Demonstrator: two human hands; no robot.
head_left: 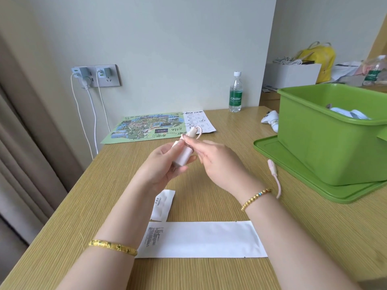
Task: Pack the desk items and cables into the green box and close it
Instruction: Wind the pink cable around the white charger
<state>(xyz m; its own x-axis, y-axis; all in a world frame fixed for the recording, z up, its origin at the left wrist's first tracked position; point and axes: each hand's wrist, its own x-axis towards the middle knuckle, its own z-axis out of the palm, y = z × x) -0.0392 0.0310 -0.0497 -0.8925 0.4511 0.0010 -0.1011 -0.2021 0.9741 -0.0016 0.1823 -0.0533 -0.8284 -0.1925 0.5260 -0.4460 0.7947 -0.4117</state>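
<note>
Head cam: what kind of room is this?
Probably a hotel room. A packet printed VANITY KIT lies on the wooden desk, a tourist-style park map is spread near the wall, and a water bottle stands behind it. A curtain hangs at left.

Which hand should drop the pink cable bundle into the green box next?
Left, probably. The left hand already grips the bundle; the right hand only pinches the pink cable. The green box sits open to the right.
</note>
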